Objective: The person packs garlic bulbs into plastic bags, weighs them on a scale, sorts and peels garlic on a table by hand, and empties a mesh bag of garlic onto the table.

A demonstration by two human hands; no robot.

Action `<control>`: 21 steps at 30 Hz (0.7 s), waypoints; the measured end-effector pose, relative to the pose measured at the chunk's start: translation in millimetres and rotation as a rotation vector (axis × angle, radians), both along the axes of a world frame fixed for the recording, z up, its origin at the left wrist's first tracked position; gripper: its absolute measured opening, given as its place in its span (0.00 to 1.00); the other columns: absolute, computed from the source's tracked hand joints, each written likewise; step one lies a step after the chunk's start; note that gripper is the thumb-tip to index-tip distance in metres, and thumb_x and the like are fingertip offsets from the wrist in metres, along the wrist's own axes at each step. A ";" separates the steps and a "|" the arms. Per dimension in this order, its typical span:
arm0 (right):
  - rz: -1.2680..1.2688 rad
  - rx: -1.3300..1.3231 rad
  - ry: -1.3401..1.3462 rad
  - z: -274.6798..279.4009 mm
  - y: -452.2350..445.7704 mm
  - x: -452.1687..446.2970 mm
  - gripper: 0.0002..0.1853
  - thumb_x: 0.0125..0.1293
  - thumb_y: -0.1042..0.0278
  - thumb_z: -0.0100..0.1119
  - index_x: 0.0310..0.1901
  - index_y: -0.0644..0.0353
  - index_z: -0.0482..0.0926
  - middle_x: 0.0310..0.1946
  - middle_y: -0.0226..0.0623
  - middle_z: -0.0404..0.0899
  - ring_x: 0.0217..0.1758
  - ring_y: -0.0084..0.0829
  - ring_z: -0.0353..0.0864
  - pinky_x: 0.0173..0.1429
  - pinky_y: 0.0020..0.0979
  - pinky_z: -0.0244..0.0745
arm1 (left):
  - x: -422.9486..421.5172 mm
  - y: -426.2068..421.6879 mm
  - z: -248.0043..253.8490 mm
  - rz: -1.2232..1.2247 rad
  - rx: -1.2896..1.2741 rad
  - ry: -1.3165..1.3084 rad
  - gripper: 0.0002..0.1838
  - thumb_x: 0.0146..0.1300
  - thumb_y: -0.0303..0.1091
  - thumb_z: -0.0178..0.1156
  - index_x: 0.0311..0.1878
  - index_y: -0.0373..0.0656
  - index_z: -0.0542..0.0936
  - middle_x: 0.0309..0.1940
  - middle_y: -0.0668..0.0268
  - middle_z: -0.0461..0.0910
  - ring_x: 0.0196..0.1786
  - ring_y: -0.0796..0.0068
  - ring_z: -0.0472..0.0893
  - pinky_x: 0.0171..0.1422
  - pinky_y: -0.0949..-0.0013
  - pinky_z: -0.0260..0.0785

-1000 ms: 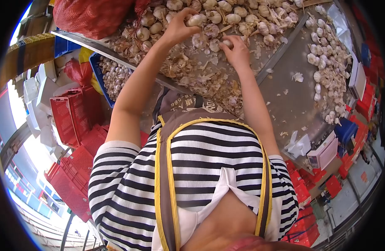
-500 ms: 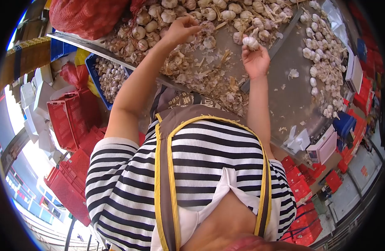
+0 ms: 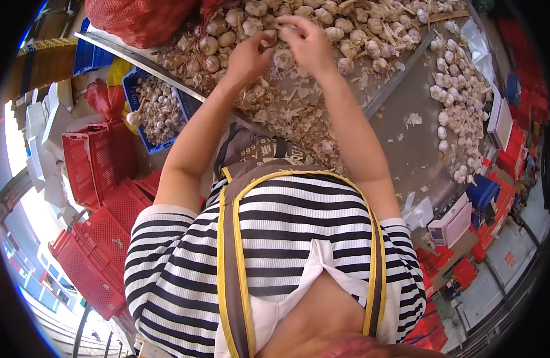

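My left hand [image 3: 249, 58] is over the heap of garlic [image 3: 352, 27], its fingers curled round a pale garlic bulb [image 3: 269, 39] that is partly hidden. Close to its right is my right hand [image 3: 312, 50], palm down, with thumb and forefinger apart and no bulb visible in it. It is slightly blurred. Loose garlic skins [image 3: 287, 110] and stem bits lie below both hands on the metal table [image 3: 400, 131]. A second group of cleaner white bulbs [image 3: 460, 101] lies along the table's right side.
A red mesh sack [image 3: 140, 21] rests at the upper left. Beside the table, a blue crate [image 3: 145, 140] holds garlic, with one larger bulb [image 3: 133, 118] at its left rim. Red crates [image 3: 99, 250] stand lower left. A metal strip [image 3: 400, 74] divides the table; a pinkish-white box [image 3: 451, 221] is at right.
My right hand has moved left from the strip to beside my left hand, and its bulb no longer shows there. My left hand has drawn back slightly. A larger bulb now appears at the blue crate's rim.
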State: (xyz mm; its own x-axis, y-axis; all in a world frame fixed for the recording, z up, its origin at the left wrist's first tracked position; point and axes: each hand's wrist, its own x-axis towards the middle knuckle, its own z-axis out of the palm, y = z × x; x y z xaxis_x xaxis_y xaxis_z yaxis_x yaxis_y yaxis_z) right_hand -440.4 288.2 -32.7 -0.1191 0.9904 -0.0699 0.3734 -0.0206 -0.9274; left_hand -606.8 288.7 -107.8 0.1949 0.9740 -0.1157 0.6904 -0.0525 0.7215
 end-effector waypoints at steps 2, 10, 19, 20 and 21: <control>-0.108 -0.002 -0.333 -53.8 25.2 31.8 0.17 0.63 0.63 0.55 0.55 0.48 0.76 0.49 0.38 0.79 0.42 0.36 0.82 0.51 0.37 0.76 | -3.5 5.2 7.9 0.008 0.058 0.197 0.25 0.57 0.44 0.60 0.59 0.50 0.74 0.35 0.55 0.82 0.42 0.51 0.81 0.43 0.55 0.73; 0.070 -0.094 -0.783 -81.7 20.6 45.5 0.20 0.60 0.60 0.61 0.54 0.48 0.72 0.56 0.39 0.68 0.49 0.44 0.78 0.51 0.42 0.75 | 23.1 31.7 -10.3 -0.098 -0.039 0.530 0.19 0.56 0.46 0.61 0.49 0.50 0.75 0.35 0.56 0.82 0.42 0.52 0.81 0.43 0.53 0.73; -0.204 -0.269 0.183 -80.4 -49.2 79.1 0.22 0.63 0.63 0.57 0.57 0.62 0.69 0.47 0.40 0.77 0.46 0.38 0.81 0.46 0.38 0.79 | -0.1 14.8 4.4 -0.111 -0.120 0.002 0.25 0.52 0.43 0.67 0.53 0.47 0.76 0.33 0.59 0.81 0.37 0.64 0.83 0.38 0.60 0.75; -0.248 -0.387 0.614 -78.3 -58.6 84.4 0.22 0.64 0.63 0.56 0.58 0.63 0.68 0.47 0.41 0.77 0.46 0.38 0.81 0.48 0.37 0.80 | 5.8 8.0 14.1 -0.055 -0.178 -0.222 0.26 0.53 0.42 0.68 0.54 0.45 0.75 0.34 0.60 0.81 0.37 0.68 0.82 0.39 0.64 0.75; -0.282 -0.491 1.050 -75.2 -67.9 87.4 0.22 0.66 0.63 0.54 0.58 0.65 0.67 0.47 0.41 0.77 0.46 0.38 0.82 0.50 0.36 0.80 | 12.8 -0.2 31.1 0.005 -0.234 -0.445 0.27 0.53 0.42 0.69 0.56 0.44 0.75 0.35 0.61 0.80 0.36 0.72 0.82 0.39 0.68 0.75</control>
